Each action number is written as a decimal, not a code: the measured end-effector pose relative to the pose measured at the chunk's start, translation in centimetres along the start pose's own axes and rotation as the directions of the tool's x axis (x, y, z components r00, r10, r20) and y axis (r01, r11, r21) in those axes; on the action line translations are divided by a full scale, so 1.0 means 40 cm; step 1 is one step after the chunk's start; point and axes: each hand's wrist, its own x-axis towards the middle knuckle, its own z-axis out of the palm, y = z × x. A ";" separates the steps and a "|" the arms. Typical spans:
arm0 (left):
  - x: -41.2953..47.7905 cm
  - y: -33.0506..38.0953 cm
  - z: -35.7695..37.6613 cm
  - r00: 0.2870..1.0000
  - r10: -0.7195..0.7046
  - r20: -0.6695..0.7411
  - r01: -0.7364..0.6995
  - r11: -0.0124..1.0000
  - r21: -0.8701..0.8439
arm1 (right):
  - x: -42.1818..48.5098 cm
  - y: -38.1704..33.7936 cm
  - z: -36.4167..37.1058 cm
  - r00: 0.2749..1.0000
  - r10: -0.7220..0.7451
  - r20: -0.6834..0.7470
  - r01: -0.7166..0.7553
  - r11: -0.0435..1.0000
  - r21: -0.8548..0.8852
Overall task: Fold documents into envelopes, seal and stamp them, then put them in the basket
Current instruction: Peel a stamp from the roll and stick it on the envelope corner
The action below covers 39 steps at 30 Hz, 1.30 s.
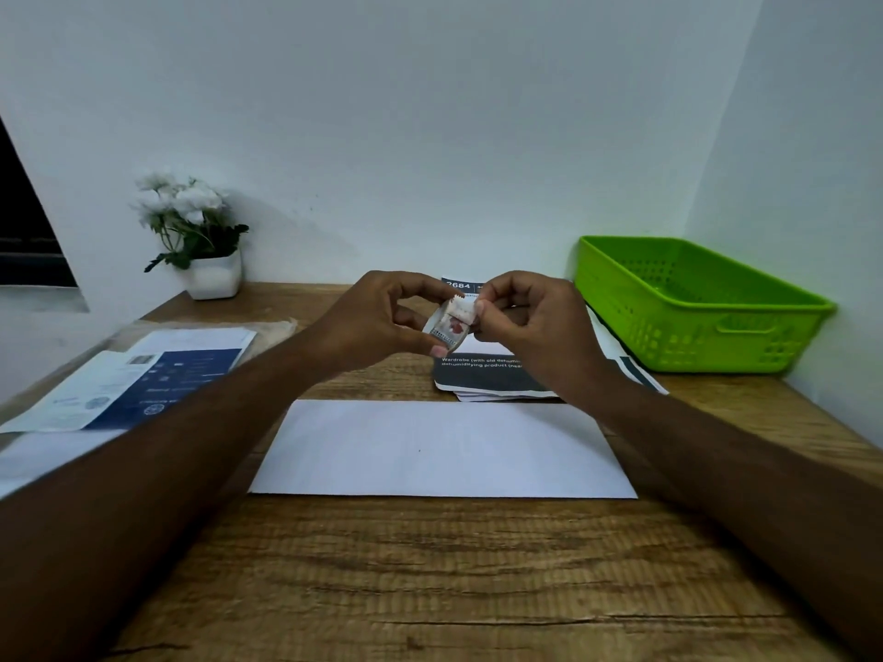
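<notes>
Left hand [382,317]: curling fingers and thumb round the small white paper stamp strip with a red picture [451,323], thumb pressing on its lower edge, fingers backing it from behind.
Right hand [535,322]: pinching the strip's upper right corner between thumb and forefinger, other fingers curling loosely toward the palm.
Stamp strip: hanging in the air between both hands, bending into a curve, printed face turning toward the camera, long axis standing near upright with the top leaning right; hovering above the folded dark-printed document [487,377].
Long white paper envelope [444,451]: lying flat on the brown wooden table [430,580] between the two forearms, plain face up, long axis running left to right.
Folded document: lying just behind the envelope, partly hiding under the right wrist.
Bright green perforated plastic basket [707,301]: sitting at the right rear corner, near the wall, well apart from the envelope.
Blue-and-white printed sheets [157,379]: lying at the left, beside the left forearm.
White flowers in a white pot [215,278]: standing at the left rear.
</notes>
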 end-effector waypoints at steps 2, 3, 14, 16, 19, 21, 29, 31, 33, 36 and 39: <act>0.001 -0.002 -0.003 1.000 -0.002 0.009 0.002 0.999 -0.034 | 0.001 -0.002 0.002 0.997 0.072 0.028 -0.074 0.993 0.090; 0.002 -0.005 -0.005 1.000 -0.003 0.012 0.004 0.999 -0.043 | 0.001 -0.003 0.003 0.993 0.108 0.044 -0.113 0.984 0.140; 0.003 -0.006 -0.016 0.997 -0.015 0.077 0.022 0.996 -0.092 | -0.002 -0.035 -0.008 0.946 0.298 0.130 -0.325 0.881 0.343; 0.002 -0.006 -0.018 0.996 -0.021 0.092 0.030 0.995 -0.091 | -0.003 -0.039 -0.010 0.940 0.306 0.152 -0.340 0.872 0.352; 0.002 -0.007 -0.022 0.993 -0.027 0.117 0.037 0.996 -0.082 | 0.000 -0.038 -0.011 0.927 0.324 0.187 -0.372 0.855 0.362; 0.001 -0.007 -0.023 0.991 -0.029 0.134 0.039 0.997 -0.072 | 0.003 -0.035 -0.015 0.916 0.348 0.200 -0.401 0.830 0.388; 0.000 -0.007 -0.022 0.986 -0.014 0.167 0.025 0.997 -0.066 | 0.008 -0.022 -0.025 0.891 0.391 0.229 -0.453 0.781 0.430; -0.001 -0.007 -0.023 0.985 -0.007 0.173 0.018 0.998 -0.062 | 0.007 -0.020 -0.024 0.888 0.402 0.224 -0.460 0.773 0.437; -0.001 -0.007 -0.024 0.984 -0.005 0.180 0.018 0.998 -0.067 | 0.007 -0.020 -0.023 0.883 0.416 0.219 -0.470 0.762 0.447; -0.002 -0.006 -0.022 0.981 -0.012 0.196 0.024 0.998 -0.058 | 0.006 -0.021 -0.026 0.868 0.442 0.227 -0.496 0.742 0.450; -0.005 -0.003 -0.018 0.979 -0.030 0.202 0.030 1.000 -0.001 | 0.003 -0.017 -0.030 0.858 0.446 0.254 -0.513 0.766 0.387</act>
